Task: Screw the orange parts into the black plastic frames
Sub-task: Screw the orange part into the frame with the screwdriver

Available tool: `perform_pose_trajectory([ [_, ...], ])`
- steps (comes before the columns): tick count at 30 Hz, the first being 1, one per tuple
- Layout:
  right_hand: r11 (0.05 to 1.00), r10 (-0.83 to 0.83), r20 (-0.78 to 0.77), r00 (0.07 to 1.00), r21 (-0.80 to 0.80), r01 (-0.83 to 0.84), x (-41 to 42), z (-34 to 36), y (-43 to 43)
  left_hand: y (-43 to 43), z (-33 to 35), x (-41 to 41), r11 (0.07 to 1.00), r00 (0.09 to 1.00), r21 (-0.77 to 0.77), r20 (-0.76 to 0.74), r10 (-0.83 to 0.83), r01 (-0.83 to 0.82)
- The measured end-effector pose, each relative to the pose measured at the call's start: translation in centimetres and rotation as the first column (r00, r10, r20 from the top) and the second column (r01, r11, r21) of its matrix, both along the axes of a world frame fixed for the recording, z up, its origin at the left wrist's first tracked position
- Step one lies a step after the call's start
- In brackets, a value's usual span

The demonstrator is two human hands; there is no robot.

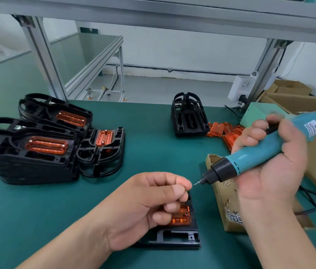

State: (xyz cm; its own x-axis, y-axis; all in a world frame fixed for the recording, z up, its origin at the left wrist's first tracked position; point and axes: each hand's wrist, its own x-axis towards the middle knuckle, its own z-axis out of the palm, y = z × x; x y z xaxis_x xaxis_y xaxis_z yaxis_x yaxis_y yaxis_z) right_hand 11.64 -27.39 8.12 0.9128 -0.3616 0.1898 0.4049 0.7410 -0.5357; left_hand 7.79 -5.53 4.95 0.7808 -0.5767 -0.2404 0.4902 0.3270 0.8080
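Far L: finished frames [27, 150], stacked, orange inserts already fastened.

Centre: left hand [149, 206], fingers curled, thumb and forefinger pinched on a small item at the bit tip. It is judged to be a screw [189, 189] but is too small to confirm. Below that hand the black frame [174, 237] lies flat on the green mat [153, 152], w/ the orange part [182, 216] seated in its recess, partly hidden by fingers.

R: right hand [269, 166] clamped round the teal screwdriver [250, 158], bit [197, 183] aimed at the left fingertips. The screw box [221, 210] sits just beside the frame.

Risks:
1. Driver started w/ bit at fingertips: skin nicked or caught.
2. Screw poorly seated on bit: it drops into the frame ribs.
3. Frame apparently not pressed down: torque may turn it or shift the orange part off its holes, causing a cross-thread.
4. Wrist or driver knocks the box: screws spill.
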Motion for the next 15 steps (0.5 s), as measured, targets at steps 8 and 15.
perform_pose_trajectory([
  [8,1.000,0.003,0.015,1.000,-0.018,-0.002,-0.05,-0.17,0.45,-0.34,-0.76,-0.08,0.994,0.995,0.072,0.043,0.085,-0.088],
  [15,0.999,0.013,0.045,0.999,-0.039,-0.011,-0.24,-0.17,0.47,-0.25,-0.73,0.03,0.992,0.994,0.095,0.074,0.079,-0.086],
])
